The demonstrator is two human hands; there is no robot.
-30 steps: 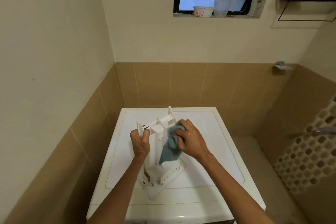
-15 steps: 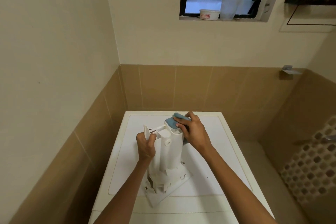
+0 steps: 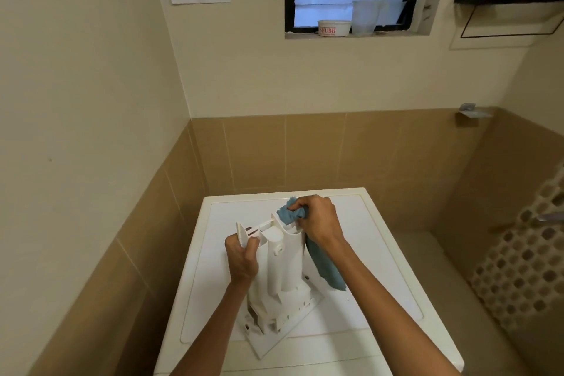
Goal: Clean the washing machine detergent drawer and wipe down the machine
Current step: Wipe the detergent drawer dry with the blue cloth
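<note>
Head view, tub [image 3: 334, 28] marked SHUBH, left hand [image 3: 242, 259] grips drawer [image 3: 282, 278], right hand [image 3: 319, 223] grips cloth [image 3: 326, 267]

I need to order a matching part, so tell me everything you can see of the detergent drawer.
The detergent drawer is white, apparently moulded plastic, and out of the machine. It stands on end on the washing machine top, flat front panel down, open back end up, with ribs and dividers showing. The left hand grips its upper left wall; the right hand holds a blue cloth against its upper right edge, the cloth's tail hanging beside it.
</note>
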